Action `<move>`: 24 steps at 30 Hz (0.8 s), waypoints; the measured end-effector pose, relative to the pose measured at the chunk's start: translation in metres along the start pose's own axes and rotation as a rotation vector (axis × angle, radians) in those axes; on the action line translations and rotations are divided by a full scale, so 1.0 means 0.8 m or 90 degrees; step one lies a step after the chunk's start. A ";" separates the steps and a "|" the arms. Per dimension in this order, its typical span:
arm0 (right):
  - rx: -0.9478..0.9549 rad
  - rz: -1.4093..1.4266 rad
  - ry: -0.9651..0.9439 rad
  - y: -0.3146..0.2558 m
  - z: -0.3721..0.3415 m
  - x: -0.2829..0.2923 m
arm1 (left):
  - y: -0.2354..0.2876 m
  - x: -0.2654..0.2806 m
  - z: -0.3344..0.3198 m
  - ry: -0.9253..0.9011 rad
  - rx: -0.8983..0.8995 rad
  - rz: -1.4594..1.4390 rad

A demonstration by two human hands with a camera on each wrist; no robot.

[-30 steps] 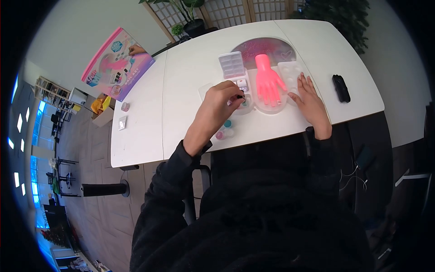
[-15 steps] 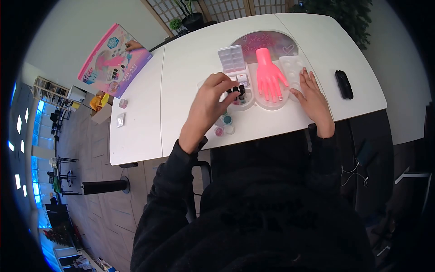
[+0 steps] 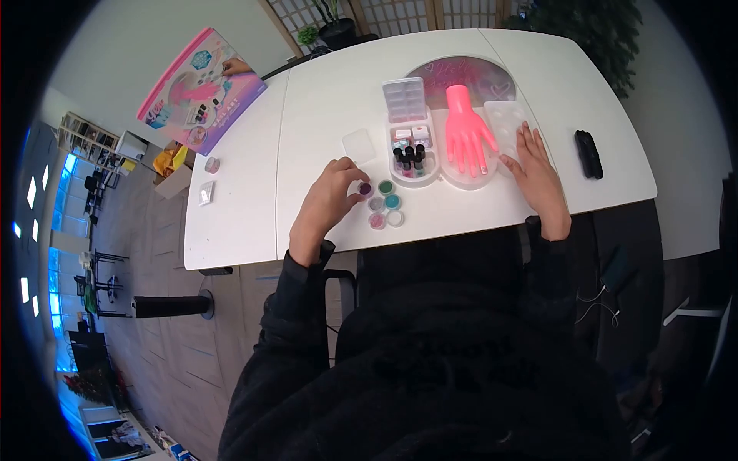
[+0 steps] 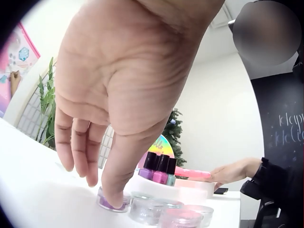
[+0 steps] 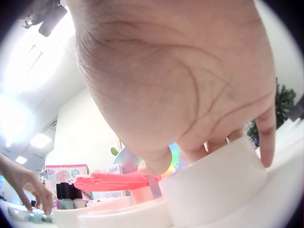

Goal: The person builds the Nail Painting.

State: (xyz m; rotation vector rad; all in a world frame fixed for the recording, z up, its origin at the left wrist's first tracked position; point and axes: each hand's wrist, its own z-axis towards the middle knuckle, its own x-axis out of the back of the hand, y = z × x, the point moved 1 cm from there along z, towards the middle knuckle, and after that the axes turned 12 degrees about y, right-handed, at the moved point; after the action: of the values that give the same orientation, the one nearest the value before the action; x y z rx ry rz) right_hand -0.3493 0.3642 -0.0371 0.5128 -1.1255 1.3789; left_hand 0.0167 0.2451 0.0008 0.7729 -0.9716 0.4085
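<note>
In the head view my left hand (image 3: 327,201) pinches a small jar of dark purple (image 3: 364,188) between thumb and fingers, down on the white table. The left wrist view shows the thumb against this purple jar (image 4: 107,201). Other little jars, green (image 3: 386,187), teal (image 3: 393,201) and pink (image 3: 377,221), stand beside it. My right hand (image 3: 538,180) rests with extended fingers on the white palette section (image 3: 503,115), right of the pink model hand (image 3: 466,137). Black-capped bottles (image 3: 409,157) stand in the tray left of the model hand.
A clear lid (image 3: 359,145) lies behind my left hand. The open compartment box (image 3: 405,100) adjoins the bottles. A colourful box (image 3: 201,92) stands at the far left, with a small jar (image 3: 212,164) and packet (image 3: 206,193) nearer. A black case (image 3: 589,154) lies at right.
My left hand has moved left and nearer the body, from the bottles to the purple jar, which it now grips. The bottles stand uncovered. My right hand stays at the palette.
</note>
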 end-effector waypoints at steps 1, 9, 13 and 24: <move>0.000 -0.001 -0.002 -0.001 0.001 0.000 | -0.004 -0.002 0.002 -0.009 0.014 -0.002; 0.005 -0.048 0.027 -0.002 0.003 -0.014 | 0.008 0.041 0.025 0.130 0.098 0.103; 0.042 -0.140 0.135 -0.043 0.007 0.020 | 0.047 0.057 0.047 0.218 0.033 -0.088; 0.255 0.409 0.220 -0.163 0.015 0.056 | 0.115 0.009 0.109 0.179 -0.171 -0.214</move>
State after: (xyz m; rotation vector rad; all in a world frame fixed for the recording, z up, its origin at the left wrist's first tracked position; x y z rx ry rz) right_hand -0.2397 0.3509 0.0468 0.1712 -0.7504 2.1812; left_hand -0.0878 0.2420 0.0728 0.5999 -0.6031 0.0861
